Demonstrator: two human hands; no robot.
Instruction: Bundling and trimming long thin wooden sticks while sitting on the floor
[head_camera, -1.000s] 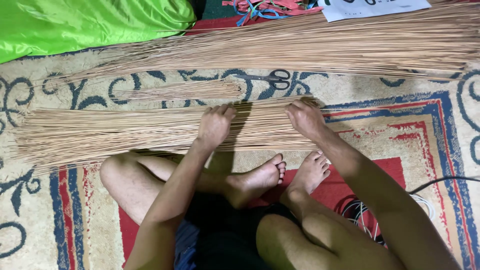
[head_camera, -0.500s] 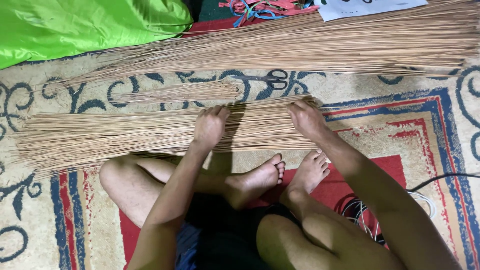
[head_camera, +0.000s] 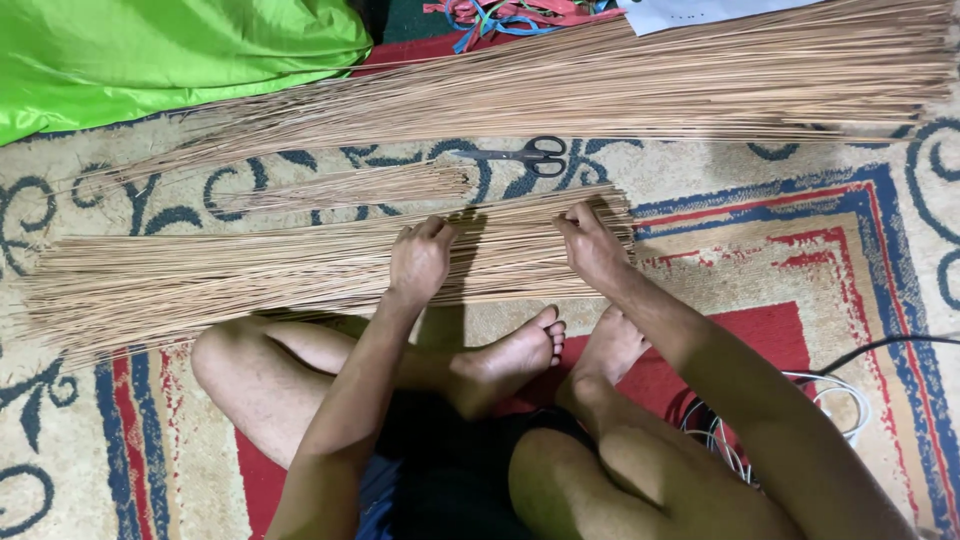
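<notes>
Since the earlier frame the scissors (head_camera: 530, 154) show beyond the near bundle of thin sticks (head_camera: 250, 272), mid-frame on the patterned carpet (head_camera: 850, 230). The left hand (head_camera: 420, 258) and right hand (head_camera: 592, 245) rest on the bundle, fingers together, pressing flat. A longer stick bundle (head_camera: 620, 85) lies across the top.

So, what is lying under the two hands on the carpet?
Both the left hand and the right hand press flat on a layer of thin tan sticks spread over the patterned carpet. The carpet beneath that layer is covered from view.
</notes>
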